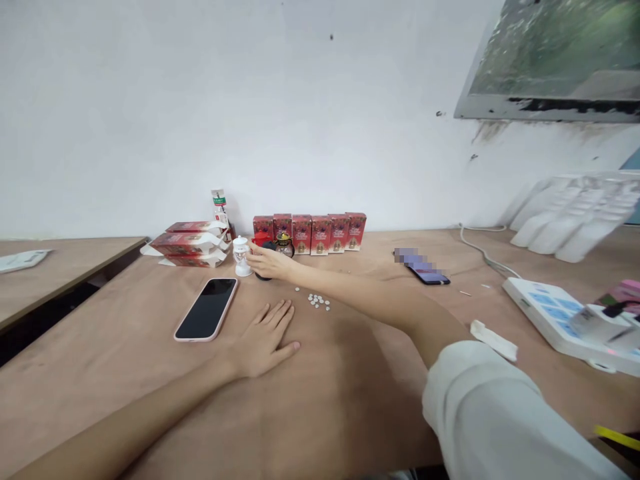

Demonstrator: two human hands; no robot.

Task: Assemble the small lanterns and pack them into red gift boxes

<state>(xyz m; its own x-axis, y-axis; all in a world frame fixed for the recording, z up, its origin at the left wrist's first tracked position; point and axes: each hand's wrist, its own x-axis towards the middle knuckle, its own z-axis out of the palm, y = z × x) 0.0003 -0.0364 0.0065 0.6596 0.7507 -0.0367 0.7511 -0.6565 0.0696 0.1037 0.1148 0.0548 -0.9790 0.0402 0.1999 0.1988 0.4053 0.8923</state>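
Behind the wide, flat brown table (125,353) stands a plain white wall (150,120). Just at the fingertips of my right hand (270,261), on the left, a little white plastic lantern (242,260) stands upright, and my fingers are a bit bent, but I can't tell if they grip it or only touch it. My left hand (265,340) lies flat with fingers spread, holding nothing, closer to me than the lantern, between a black-screened phone in a pink case (207,311) and some small round white discs (319,301).
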